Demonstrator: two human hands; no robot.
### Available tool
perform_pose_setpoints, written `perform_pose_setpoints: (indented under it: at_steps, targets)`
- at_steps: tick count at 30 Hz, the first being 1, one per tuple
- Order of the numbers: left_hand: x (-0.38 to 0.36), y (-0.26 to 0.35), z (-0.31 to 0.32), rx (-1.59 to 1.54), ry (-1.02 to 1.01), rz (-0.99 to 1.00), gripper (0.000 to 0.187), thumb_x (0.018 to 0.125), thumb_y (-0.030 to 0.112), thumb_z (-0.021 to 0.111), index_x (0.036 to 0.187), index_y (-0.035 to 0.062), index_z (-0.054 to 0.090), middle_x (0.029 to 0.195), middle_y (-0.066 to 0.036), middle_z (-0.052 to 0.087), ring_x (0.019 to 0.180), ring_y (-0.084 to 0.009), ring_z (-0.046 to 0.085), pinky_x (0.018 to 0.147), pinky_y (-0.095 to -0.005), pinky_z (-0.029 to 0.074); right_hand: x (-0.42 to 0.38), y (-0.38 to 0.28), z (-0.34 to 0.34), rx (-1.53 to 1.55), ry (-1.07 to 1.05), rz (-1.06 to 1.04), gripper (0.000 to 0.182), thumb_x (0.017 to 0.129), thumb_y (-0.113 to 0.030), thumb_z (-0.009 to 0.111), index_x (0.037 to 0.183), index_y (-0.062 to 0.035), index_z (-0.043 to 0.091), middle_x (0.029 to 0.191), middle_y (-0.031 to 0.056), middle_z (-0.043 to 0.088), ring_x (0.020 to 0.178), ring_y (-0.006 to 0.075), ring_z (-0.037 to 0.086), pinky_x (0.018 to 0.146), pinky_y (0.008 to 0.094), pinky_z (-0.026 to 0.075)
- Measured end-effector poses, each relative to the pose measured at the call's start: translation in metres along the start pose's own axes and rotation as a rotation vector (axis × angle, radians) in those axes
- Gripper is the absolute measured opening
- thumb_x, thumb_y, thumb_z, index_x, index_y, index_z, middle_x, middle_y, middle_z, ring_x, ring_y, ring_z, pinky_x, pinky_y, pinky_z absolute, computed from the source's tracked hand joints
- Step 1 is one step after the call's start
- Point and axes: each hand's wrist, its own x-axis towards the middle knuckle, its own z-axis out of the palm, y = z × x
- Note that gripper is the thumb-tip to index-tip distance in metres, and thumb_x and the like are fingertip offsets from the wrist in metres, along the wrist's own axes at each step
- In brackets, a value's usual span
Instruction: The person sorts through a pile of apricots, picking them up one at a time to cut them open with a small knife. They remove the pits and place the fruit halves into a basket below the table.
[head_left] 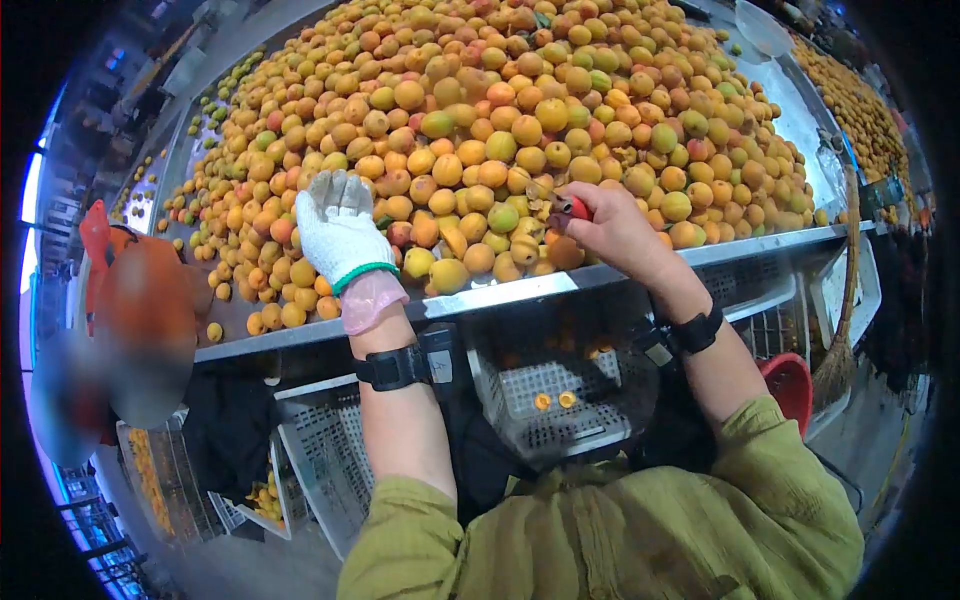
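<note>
A large pile of apricots (470,120), orange and yellow with some greenish ones, covers the metal-edged table (500,293). My left hand (345,228) wears a white knitted glove with greyish fingers and a green cuff. It rests against the near left of the pile, fingers stretched out, with no fruit visible in it. My bare right hand (622,232) is closed around a small knife with a red handle (572,208), its thin blade pointing left over the fruit. Split apricots (525,248) lie just left of that hand.
Below the table edge stands a grey plastic crate (560,400) with a few apricot halves inside. Another crate (325,450) is to its left. A red basin (788,390) and a broom (835,365) are at right. A person in orange (150,320) is blurred at left.
</note>
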Motion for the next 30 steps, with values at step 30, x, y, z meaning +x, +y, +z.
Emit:
perform_pose_setpoints:
  at_steps: [30]
  targets:
    - [0.208,0.434,-0.197,2.135,0.709,0.712,0.064,0.082,0.024,0.053,0.143,0.0177,0.035,0.150,-0.011,0.030,0.138,-0.0297,0.029,0.107,-0.0530,0.029,0.019,0.065,0.028,-0.578,0.114,0.005,0.026,0.077,-0.009,0.060,0.102,-0.0055,0.055,0.076,0.0176,0.056,0.075,0.0367,0.055,0.066,0.0432,0.043]
